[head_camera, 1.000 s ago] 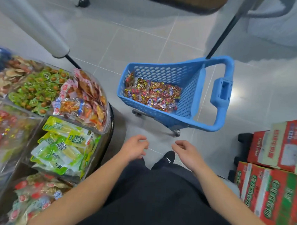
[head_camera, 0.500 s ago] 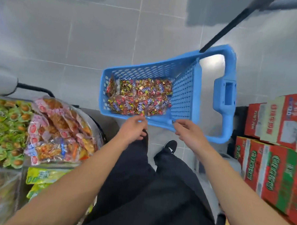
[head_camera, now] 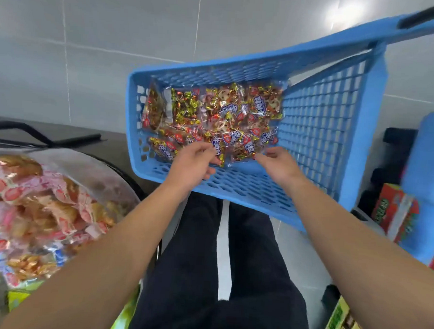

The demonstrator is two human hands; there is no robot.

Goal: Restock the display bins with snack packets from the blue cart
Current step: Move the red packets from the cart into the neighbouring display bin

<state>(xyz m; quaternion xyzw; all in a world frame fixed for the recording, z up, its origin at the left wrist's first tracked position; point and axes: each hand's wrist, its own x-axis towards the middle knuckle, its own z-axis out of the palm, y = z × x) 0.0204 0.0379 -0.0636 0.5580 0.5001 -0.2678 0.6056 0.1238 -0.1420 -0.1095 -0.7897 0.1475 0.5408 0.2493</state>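
While both hands curl onto snack packets (head_camera: 213, 122) in the blue cart (head_camera: 324, 134), red cartons (head_camera: 392, 214) crowd its right.

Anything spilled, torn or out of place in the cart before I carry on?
Nothing stands out. The snack packets lie heaped inside the blue cart, none on the floor, and both hands, left hand and right hand, reach the near packets.

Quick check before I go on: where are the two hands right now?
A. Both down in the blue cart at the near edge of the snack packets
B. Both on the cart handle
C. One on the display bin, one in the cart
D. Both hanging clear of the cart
A: the left hand and right hand are inside the blue cart, fingers at the near snack packets.
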